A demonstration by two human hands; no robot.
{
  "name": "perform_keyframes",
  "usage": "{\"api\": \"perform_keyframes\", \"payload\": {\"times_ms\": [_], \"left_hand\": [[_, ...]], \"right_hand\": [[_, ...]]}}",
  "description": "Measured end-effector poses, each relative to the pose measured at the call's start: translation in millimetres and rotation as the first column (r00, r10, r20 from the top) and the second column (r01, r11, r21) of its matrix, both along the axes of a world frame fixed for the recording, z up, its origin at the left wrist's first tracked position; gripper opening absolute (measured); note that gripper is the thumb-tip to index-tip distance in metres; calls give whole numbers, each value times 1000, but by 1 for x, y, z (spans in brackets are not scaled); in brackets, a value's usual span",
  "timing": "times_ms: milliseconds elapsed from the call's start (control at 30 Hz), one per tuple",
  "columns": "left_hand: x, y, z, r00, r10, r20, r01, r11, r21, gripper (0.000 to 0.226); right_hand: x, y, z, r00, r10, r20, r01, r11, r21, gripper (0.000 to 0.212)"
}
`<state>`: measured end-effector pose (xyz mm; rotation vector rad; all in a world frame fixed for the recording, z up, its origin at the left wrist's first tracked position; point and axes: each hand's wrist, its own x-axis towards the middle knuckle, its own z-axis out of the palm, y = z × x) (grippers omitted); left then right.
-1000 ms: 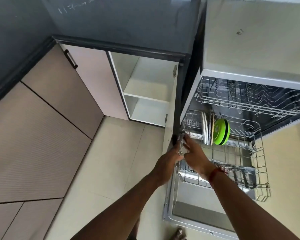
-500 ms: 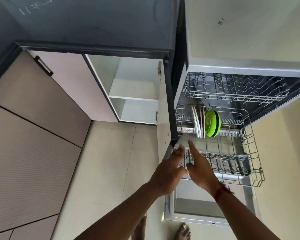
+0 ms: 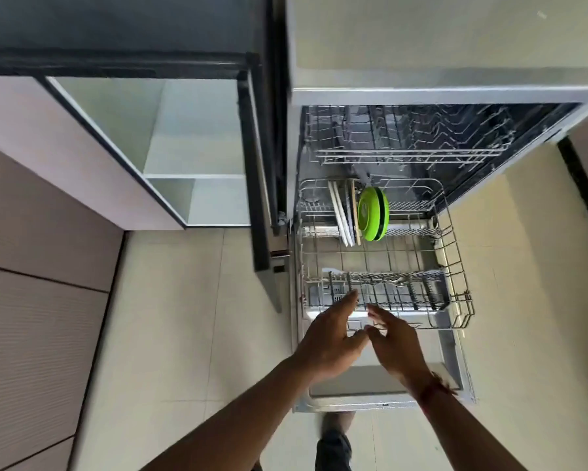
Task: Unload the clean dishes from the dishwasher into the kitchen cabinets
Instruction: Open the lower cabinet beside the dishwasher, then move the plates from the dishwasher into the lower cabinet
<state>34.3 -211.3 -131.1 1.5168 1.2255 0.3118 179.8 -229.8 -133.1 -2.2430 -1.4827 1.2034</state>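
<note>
The dishwasher stands open with its lower rack (image 3: 455, 253) pulled out over the lowered door (image 3: 364, 399). At the rack's back stand white plates (image 3: 340, 215), a thin wooden board (image 3: 354, 212) and a green plate (image 3: 372, 214) on edge. A cutlery basket (image 3: 387, 290) holding a few utensils sits at the rack's front. My left hand (image 3: 330, 338) and my right hand (image 3: 396, 345) hover side by side just before the basket, fingers spread, holding nothing. The upper rack (image 3: 404, 144) looks bare.
An open cabinet (image 3: 197, 154) with a white shelf stands left of the dishwasher, its dark door (image 3: 262, 198) swung out between the two. Closed beige cabinet fronts (image 3: 41, 266) line the left. Tiled floor lies below; my foot (image 3: 336, 419) shows near the door's edge.
Both hands have drawn back from the rack's front left corner toward the cutlery basket. The lower rack has come further out over the door. The camera has shifted right.
</note>
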Motion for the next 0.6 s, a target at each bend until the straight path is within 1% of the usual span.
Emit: {"api": "perform_keyframes", "payload": {"times_ms": [67,100,167,200,233,300,367,400,433,467,500,533,567,600], "left_hand": [[16,12,-3,995,94,15,-94,995,-17,72],[32,22,-5,988,153,33,-151,987,-56,68],[54,44,-13,953,298,59,-288,948,-138,54],[64,56,-18,924,380,36,-370,916,-157,48],[75,69,-24,886,463,10,-454,873,-175,43],[90,92,-38,784,621,-9,-600,753,-270,31],[97,114,-50,672,741,-3,-694,629,-350,13],[98,125,-57,620,784,-5,-734,578,-358,10],[97,135,-60,587,810,0,-760,550,-346,9],[97,145,-66,560,828,2,-783,531,-325,9],[95,155,-71,542,840,7,-801,519,-298,9],[93,164,-77,531,847,8,-812,512,-280,9],[91,171,-82,526,851,4,-819,507,-268,13],[90,181,-89,521,853,-11,-827,502,-255,18]], "right_hand": [[7,6,-9,999,-10,-48,10,1000,-8,38],[17,10,-14,997,-27,-68,28,1000,2,35],[30,21,-19,996,-35,-86,38,999,36,30],[37,28,-22,994,-52,-99,56,997,45,28],[44,37,-26,991,-73,-116,81,995,60,27],[55,57,-37,982,-114,-151,126,990,69,24],[61,80,-52,957,-205,-206,217,976,33,21],[61,90,-61,913,-301,-276,304,952,-32,20],[60,99,-65,820,-429,-379,414,902,-125,20],[57,107,-74,688,-563,-458,506,825,-253,19],[53,113,-81,552,-665,-503,564,742,-363,19],[48,119,-87,458,-719,-523,581,688,-436,18],[44,124,-91,416,-737,-533,581,666,-468,17],[40,133,-98,404,-741,-536,572,662,-484,15]]}}
